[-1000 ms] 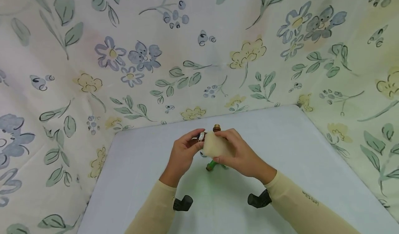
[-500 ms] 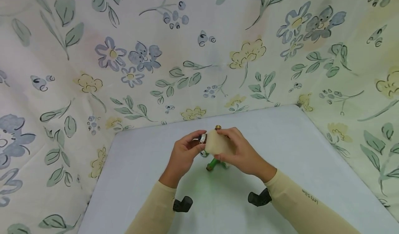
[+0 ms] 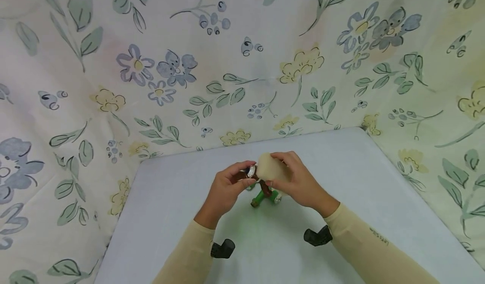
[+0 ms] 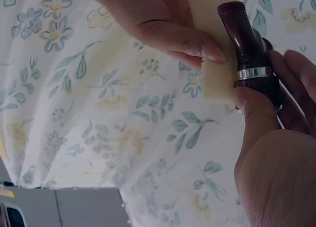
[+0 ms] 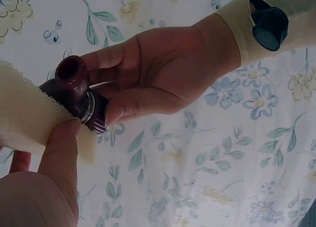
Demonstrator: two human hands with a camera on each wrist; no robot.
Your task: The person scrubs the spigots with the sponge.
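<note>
Out in front, slightly above the table, my left hand pinches a dark red tap between thumb and fingers. It has an open threaded spout and a silver band round its body. My right hand grips a cream sponge, thumb on one side and fingers on the other. The sponge touches the tap's side, as the right wrist view shows best. Under the hands lie a green tap and a brown tap, both partly hidden.
The white tabletop runs back to a floral cloth hanging behind and at both sides. Black camera mounts stick out from the left sleeve and the right sleeve.
Both hands have shifted slightly right with the tap and sponge. The sponge has turned and tilted against the tap. More of the taps lying beneath shows now.
</note>
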